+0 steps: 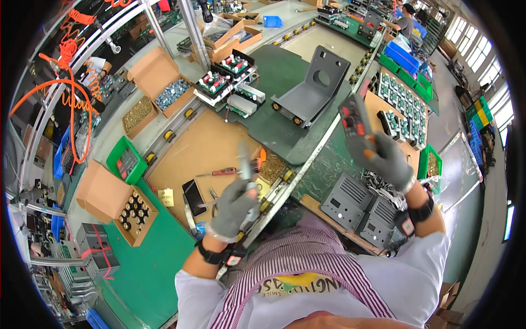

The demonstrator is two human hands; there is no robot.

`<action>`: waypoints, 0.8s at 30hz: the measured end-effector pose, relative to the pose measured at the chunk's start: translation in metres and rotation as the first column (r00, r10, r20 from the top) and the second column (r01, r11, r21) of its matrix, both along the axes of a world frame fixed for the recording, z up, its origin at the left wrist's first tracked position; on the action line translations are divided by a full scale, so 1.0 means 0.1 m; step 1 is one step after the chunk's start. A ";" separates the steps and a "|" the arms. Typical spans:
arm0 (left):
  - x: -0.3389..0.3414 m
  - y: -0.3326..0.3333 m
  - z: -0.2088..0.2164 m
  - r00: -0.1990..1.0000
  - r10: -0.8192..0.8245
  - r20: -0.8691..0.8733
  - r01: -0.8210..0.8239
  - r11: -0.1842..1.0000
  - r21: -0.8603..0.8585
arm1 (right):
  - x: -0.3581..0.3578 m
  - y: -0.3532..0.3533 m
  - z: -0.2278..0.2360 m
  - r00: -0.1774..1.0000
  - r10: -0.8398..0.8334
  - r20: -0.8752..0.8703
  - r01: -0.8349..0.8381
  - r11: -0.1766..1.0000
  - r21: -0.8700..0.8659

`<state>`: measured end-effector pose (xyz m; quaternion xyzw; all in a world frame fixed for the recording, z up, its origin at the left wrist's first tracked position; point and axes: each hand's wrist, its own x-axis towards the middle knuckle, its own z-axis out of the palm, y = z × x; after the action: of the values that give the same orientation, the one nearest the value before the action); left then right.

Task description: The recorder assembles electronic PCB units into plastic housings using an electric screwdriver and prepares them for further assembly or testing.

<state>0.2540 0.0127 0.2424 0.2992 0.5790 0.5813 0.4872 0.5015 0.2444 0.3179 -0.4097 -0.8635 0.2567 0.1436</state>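
Observation:
My left hand (233,208), in a grey glove with bare fingertips, is closed round a long grey object (244,159), blurred so that its kind is unclear. My right hand (386,159), also gloved, grips a dark grey panel (355,116) with red and black parts on it, held up above the bench. Between and beyond the hands, a dark grey bent metal housing (312,90) with a round hole rests on a green board. Near my left hand lie a red-handled screwdriver (224,171), a black phone (193,196) and an orange-handled tool (262,158).
Grey slotted metal panels (345,200) and a wire bundle lie before my right arm. Circuit assemblies (235,82) stand beyond the left hand. Cardboard boxes of small parts (172,93) and a green bin (126,159) line the left. Circuit boards (402,104) fill the right side. A rail (307,167) crosses the bench.

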 end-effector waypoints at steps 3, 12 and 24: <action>-0.32 -0.35 -0.06 0.968 0.250 0.025 -0.250 0.968 -0.021 | -0.64 0.41 -0.12 0.977 0.147 0.155 -0.175 0.967 0.186; -0.75 -0.80 0.04 0.813 0.546 -0.203 -0.576 0.805 -0.141 | -2.87 2.31 -0.68 0.884 0.109 0.455 -0.292 0.887 0.356; -1.50 0.16 -0.11 0.833 0.471 -0.292 -0.552 0.667 -0.501 | -4.58 3.73 -2.16 0.869 0.194 0.455 -0.313 0.927 0.204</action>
<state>0.1037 0.0282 0.2317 0.0055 0.8169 0.4738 0.3288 0.0436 0.6172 0.1023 -0.3142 -0.9472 0.0568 -0.0292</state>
